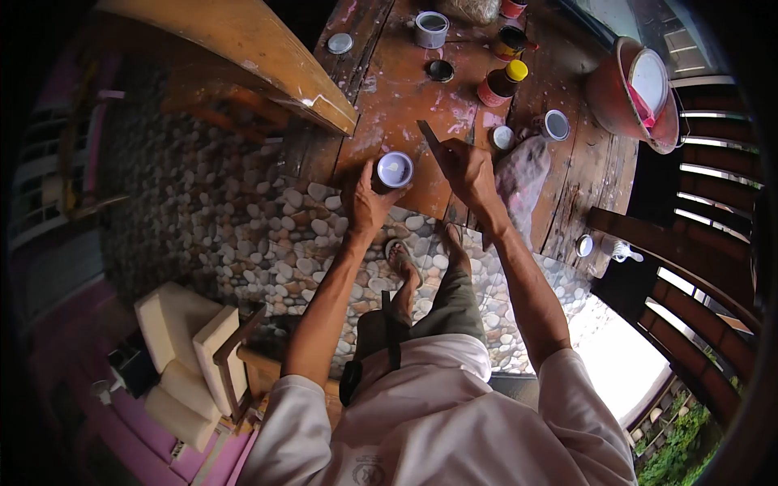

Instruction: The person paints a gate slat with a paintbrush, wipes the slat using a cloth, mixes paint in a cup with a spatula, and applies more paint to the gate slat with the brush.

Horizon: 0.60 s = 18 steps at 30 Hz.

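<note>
My left hand (369,202) is wrapped round a small round can (395,169) at the near edge of the wooden table. Pale lavender paint shows inside the can, with a whitish patch in the middle. In my right hand (470,172) is a flat, narrow scraper (429,138), its blade pointing up and to the left, apart from the can. The fingers close over its handle end. Beside my right wrist lies a stained grey-pink rag (523,174). A small pale lid or tin (502,136) sits just right of that hand.
On the paint-spattered table (389,97) stand a yellow-capped bottle (501,85), a grey can (432,29), a dark lid (440,70) and an open tin (556,124). A reddish bucket (606,93) is at the right. A wooden panel (243,49) juts in from the upper left.
</note>
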Each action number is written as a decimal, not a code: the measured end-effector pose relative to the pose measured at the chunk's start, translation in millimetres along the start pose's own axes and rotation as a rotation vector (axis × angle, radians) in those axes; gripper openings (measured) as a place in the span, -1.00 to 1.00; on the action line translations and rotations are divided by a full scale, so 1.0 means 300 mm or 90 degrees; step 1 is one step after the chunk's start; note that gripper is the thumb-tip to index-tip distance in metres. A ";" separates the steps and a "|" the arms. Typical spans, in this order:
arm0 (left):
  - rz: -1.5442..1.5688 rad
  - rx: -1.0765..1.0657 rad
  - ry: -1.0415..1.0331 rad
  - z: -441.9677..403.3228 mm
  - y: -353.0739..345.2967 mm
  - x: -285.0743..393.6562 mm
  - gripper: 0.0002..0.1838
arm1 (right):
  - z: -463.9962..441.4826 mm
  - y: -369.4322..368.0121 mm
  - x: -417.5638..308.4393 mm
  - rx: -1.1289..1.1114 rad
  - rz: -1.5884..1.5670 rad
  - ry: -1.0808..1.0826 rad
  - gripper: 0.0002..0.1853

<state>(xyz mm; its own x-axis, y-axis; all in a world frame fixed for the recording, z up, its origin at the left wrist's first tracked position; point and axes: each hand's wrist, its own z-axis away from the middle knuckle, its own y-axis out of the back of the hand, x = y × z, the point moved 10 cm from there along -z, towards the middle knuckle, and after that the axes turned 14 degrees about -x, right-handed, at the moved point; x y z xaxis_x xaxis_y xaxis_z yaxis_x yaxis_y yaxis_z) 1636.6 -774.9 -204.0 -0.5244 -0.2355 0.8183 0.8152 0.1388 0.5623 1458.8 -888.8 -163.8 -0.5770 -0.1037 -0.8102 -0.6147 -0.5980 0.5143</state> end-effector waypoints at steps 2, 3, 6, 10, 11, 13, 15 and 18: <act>-0.015 0.012 0.006 0.002 -0.001 -0.007 -0.16 | -0.042 0.002 -0.017 0.065 0.165 0.098 -0.72; -0.027 0.021 0.008 0.003 -0.001 -0.008 -0.14 | -0.034 0.004 -0.045 0.062 0.165 0.101 -0.72; 0.052 -0.002 0.006 0.011 0.001 -0.012 -0.24 | 0.016 -0.025 -0.230 -0.018 0.206 0.222 -0.45; 0.066 0.017 -0.048 -0.001 0.000 -0.007 -0.38 | 0.041 -0.134 -0.321 -0.130 0.252 0.344 -0.45; 0.019 0.060 -0.109 0.003 0.028 0.032 -0.44 | 0.028 -0.158 -0.322 -0.151 0.281 0.326 -0.50; -0.006 0.101 -0.139 0.002 0.051 0.061 -0.45 | 0.011 -0.182 -0.339 -0.174 0.312 0.314 -0.55; -0.028 0.141 -0.167 0.013 0.063 0.073 -0.46 | 0.000 -0.188 -0.371 -0.169 0.357 0.355 -0.64; -0.068 0.135 -0.125 0.008 0.046 0.049 -0.45 | -0.030 -0.258 -0.366 -0.266 0.434 0.350 -0.58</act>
<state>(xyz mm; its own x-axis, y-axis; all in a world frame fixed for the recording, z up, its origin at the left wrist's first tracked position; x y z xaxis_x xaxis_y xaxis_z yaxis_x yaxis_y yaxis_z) 1639.6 -774.2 -183.8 -0.6590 -0.0717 0.7487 0.6940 0.3260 0.6420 1574.5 -838.2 -117.2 -0.3415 -0.8266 -0.4474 0.0606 -0.4944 0.8671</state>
